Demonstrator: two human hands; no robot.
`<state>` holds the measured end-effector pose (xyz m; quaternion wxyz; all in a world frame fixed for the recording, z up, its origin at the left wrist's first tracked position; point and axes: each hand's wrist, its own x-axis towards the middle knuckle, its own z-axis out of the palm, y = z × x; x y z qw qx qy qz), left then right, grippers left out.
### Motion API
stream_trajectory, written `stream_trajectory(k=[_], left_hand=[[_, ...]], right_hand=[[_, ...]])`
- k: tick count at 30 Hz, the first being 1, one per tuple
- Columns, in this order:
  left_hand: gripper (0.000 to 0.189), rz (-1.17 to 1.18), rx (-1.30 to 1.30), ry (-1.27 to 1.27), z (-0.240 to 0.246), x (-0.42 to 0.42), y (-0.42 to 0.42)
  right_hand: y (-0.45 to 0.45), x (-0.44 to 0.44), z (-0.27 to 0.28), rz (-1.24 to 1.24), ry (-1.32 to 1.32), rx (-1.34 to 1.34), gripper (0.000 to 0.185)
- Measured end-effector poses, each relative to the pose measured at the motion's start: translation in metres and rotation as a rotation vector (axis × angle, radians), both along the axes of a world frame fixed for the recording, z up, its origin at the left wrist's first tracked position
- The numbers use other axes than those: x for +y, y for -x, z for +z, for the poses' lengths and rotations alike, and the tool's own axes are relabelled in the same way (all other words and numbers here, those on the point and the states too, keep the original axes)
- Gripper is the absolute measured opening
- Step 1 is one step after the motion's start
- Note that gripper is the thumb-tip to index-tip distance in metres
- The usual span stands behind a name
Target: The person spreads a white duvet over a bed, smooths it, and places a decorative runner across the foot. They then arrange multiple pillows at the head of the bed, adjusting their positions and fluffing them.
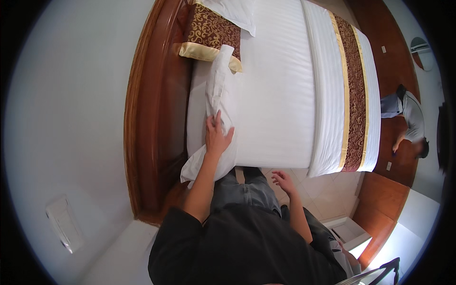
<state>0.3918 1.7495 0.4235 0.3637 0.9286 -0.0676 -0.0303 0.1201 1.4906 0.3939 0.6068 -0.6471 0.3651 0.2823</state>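
My left hand (218, 137) rests with spread fingers on a white pillow (220, 92) near the headboard; whether the fingers pinch its cloth does not show. This pillow stands partly on its edge, and its near end hangs over the side of the bed. Beyond it lies a brown and gold patterned cushion (215, 30) with a gold border, next to another white pillow (237, 12). My right hand (283, 181) is held in the air beside the mattress edge, fingers loosely curled and apart, holding nothing. A white sheet (276, 99) covers the mattress.
A wooden headboard (160, 107) runs along the wall. Across the foot of the bed lie a folded white duvet (324, 107) and a patterned bed runner (355, 89). One person (413, 114) bends over the wooden furniture beyond; another (343, 253) is close behind my right side.
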Motion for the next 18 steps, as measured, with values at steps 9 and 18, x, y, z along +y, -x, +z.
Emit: stream_trajectory(k=[9,18], left_hand=[[0.063,0.142,0.169,-0.051,-0.009,-0.035,-0.065],[0.059,-0.015,-0.210,-0.337,-0.007,-0.089,-0.143]], right_hand=[[-0.012,-0.079,-0.029,0.157,-0.070,-0.093,0.027],[-0.005,-0.155,-0.038,0.097,0.043,-0.149,0.027]])
